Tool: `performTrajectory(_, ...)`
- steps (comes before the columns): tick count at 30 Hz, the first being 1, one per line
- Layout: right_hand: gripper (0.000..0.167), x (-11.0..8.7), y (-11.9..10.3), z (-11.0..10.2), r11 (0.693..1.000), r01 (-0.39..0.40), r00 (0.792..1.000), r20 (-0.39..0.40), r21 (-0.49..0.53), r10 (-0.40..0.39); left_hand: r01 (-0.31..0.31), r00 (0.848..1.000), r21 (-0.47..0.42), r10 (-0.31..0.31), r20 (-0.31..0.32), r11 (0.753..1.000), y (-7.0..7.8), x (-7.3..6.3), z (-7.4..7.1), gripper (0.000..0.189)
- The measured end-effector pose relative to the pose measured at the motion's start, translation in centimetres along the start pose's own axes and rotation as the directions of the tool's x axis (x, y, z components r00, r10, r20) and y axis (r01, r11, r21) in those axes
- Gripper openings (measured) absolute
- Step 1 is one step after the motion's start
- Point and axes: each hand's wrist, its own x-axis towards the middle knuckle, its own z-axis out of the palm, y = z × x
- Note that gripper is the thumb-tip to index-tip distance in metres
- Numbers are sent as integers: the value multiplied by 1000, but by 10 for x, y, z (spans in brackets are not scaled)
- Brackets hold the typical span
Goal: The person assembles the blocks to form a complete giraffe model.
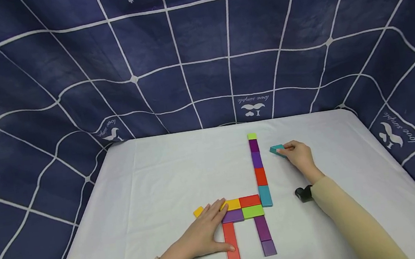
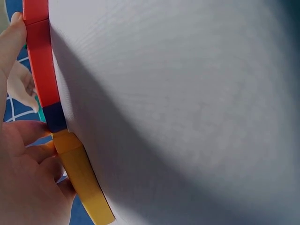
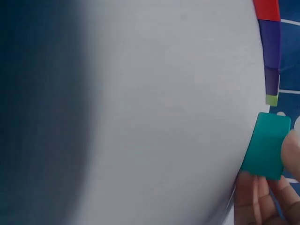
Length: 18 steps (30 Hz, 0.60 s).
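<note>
My right hand [image 1: 301, 158] pinches a teal block [image 1: 276, 151] between thumb and fingers, to the right of a tall column's upper end. From the far end, that column runs through a lime block [image 1: 252, 136], purple blocks, a red block [image 1: 261, 176] and a blue block [image 1: 265, 196]. My left hand [image 1: 201, 235] lies spread, fingertips at a yellow block [image 1: 234, 204] and thumb on the red blocks [image 1: 229, 231] of a lower leg. Beside its fingers, partly hidden, a slanted yellow block [image 2: 84, 178] shows in the left wrist view.
In the joined rows sit a red block [image 1: 249, 201], a purple block [image 1: 232, 216] and a green block [image 1: 253, 212]. Purple blocks [image 1: 262, 227] form a second leg below. White cloth [image 1: 181, 168] covers the table; a dark blue checked curtain [image 1: 205, 81] hangs around its back and sides.
</note>
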Motion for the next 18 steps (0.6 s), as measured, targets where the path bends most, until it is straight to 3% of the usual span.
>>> performTrajectory(6,42,16,-13,3,998,-56,998,24,28,55,5,1000,0,-5,6,1000,0,2,-1,108)
performTrajectory(12,42,29,-21,5,978,-180,982,70,104,173,14,1000,-29,-13,21,999,0,1,0,107)
performTrajectory(18,40,37,-23,12,952,-228,973,21,202,229,10,1000,-19,-10,18,1000,-1,1,1,108)
